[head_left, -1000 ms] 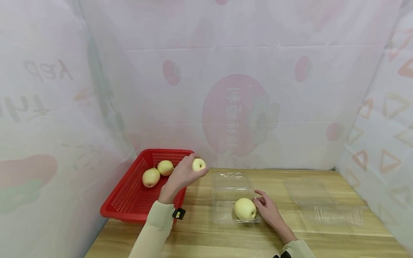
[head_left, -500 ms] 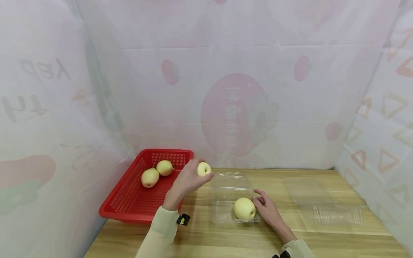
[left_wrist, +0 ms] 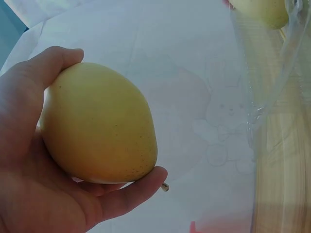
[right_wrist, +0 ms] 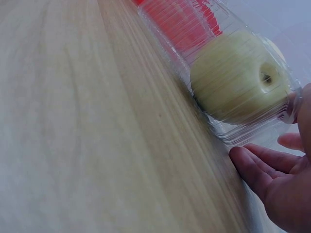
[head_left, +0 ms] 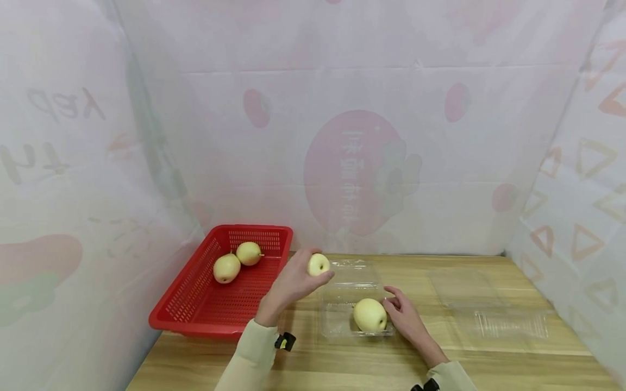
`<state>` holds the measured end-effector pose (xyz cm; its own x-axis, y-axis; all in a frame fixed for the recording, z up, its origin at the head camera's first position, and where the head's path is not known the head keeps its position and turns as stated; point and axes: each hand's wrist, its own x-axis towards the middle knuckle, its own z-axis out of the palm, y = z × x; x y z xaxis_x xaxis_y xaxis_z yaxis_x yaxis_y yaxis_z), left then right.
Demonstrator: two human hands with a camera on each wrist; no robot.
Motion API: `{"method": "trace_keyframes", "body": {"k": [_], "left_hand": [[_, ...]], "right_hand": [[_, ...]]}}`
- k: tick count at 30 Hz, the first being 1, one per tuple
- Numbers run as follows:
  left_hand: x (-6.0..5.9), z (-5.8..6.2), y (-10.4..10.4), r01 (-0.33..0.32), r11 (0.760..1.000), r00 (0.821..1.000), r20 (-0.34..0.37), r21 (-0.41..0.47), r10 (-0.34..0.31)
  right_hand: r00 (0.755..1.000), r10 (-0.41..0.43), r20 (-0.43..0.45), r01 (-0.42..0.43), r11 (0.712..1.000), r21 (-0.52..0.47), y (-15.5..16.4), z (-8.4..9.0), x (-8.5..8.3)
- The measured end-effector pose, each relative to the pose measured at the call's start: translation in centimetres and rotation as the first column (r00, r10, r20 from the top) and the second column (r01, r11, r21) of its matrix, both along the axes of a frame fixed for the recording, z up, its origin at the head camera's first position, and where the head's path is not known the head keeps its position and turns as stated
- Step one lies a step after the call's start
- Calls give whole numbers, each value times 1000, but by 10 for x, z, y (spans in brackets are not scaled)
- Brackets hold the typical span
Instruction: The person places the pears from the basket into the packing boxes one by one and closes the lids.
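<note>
left hand [head_left: 292,283] carried pear [head_left: 318,264] right from basket [head_left: 195,304] | fingers curled round pear | over clear box [head_left: 342,282]

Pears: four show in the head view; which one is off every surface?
The pear gripped in the left hand, above the table; two lie in the red basket, one in the clear tray.

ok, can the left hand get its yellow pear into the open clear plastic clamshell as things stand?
Probably yes. The left hand holds the yellow pear just above the open clear plastic clamshell. The tray's left half looks free; the other pear and right hand sit at its right side.
</note>
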<state>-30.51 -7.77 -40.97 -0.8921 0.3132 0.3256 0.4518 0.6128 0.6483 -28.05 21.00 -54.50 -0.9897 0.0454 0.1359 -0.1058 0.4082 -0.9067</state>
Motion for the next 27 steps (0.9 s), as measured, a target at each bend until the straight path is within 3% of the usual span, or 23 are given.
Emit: {"method": "trace_keyframes", "body": {"k": [19,24,27], "left_hand": [[5,-26,25,112,992,993,-40,-56,-114],[5,-34,28,153,983,983,-90,-104,-163],[7,-39,30,193,971,977,-61,-139,-203]], "right_hand": [[1000,-16,-2,16,1000,19,2,0,-1],[1000,-19,-11,19,999,29,2,-3,0],[1000,-18,-12,18,1000,12,1,-4,1]]}}
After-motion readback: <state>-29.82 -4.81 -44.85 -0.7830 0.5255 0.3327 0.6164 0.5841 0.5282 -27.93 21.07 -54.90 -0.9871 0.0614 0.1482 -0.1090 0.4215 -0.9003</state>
